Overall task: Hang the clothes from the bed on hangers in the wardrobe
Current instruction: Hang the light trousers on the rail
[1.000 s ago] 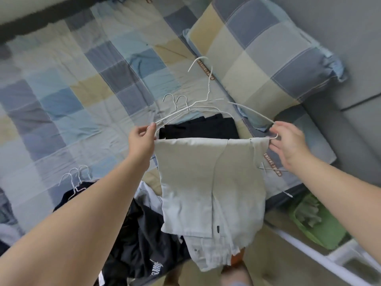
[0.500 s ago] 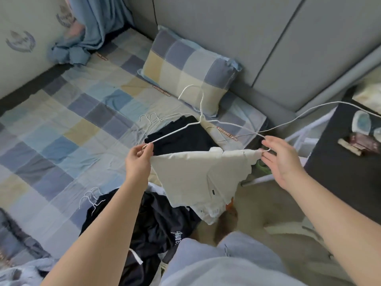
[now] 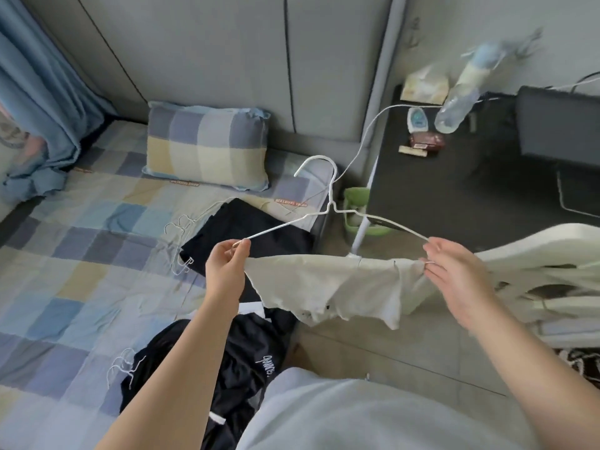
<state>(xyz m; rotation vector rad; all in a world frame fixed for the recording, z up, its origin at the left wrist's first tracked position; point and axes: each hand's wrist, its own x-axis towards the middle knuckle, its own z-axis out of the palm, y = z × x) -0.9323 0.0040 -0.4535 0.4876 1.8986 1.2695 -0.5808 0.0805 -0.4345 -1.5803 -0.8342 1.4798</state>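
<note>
Left hand [image 3: 225, 271], right hand [image 3: 454, 280], fingers pinching hanger [image 3: 330, 206] ends; bar hidden under garment [image 3: 324, 280].

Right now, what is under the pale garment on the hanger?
Below the pale garment on the white hanger: black clothes at the bed edge and floor. The hanger's lower bar is covered.

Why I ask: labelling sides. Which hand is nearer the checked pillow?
Left. The left hand pinches one end of the hanger over the bed, toward the pillow; the right hand holds the other end farther off, over the floor.
</note>
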